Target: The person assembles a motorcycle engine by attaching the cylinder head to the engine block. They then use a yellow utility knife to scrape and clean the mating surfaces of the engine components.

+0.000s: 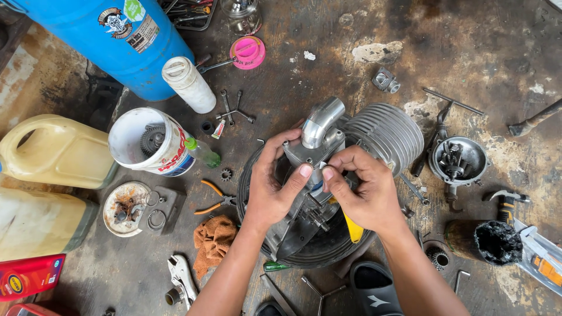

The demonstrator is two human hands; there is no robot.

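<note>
Left hand (270, 187) and right hand (363, 196), 2 thumbs nearly touching, fingers clamped on a finned engine (345, 152) over a tyre (319, 248).

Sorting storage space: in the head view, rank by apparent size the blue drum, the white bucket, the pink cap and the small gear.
Largest to smallest:
1. blue drum, partly cropped
2. white bucket
3. pink cap
4. small gear

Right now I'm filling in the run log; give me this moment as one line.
left hand: grips engine | right hand: pinches small part on engine | engine: on tyre | pliers: floor, left of the tyre
</note>
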